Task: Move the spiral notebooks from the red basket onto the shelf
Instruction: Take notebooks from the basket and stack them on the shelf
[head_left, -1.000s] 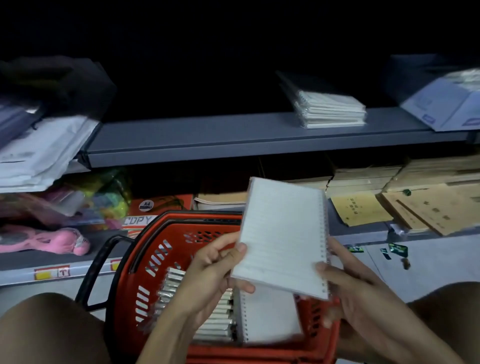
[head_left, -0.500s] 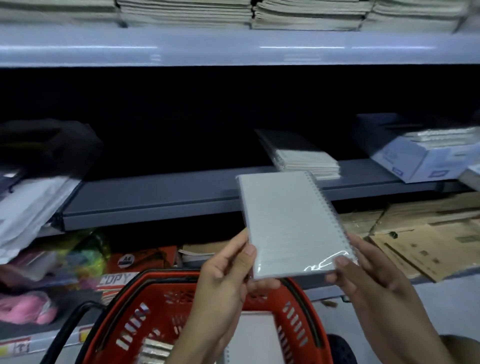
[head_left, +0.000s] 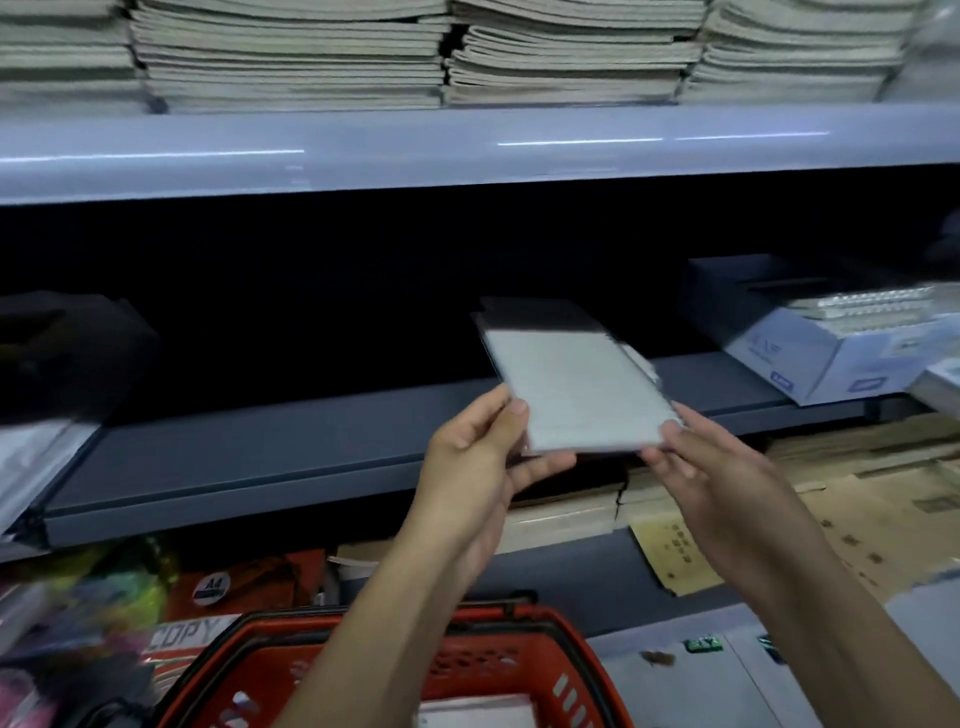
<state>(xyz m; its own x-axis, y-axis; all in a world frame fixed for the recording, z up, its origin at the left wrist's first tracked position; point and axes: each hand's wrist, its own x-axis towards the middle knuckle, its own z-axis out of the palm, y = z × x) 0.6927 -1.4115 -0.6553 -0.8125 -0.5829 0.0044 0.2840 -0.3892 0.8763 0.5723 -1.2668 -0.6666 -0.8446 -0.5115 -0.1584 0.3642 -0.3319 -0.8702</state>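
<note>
Grey metal shelf (head_left: 249, 457) runs across, its back lost in dark. The red basket (head_left: 498, 654) is cut off below. Both hands, left hand (head_left: 467, 467) and right hand (head_left: 711, 467), pinch a blurred spiral notebook (head_left: 576, 395) by its near corners, above the shelf's front edge.

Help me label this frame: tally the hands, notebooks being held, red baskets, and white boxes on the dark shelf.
hands: 2, the left hand and the right hand
spiral notebook held: 1
red basket: 1
white box: 1
total: 5
</note>
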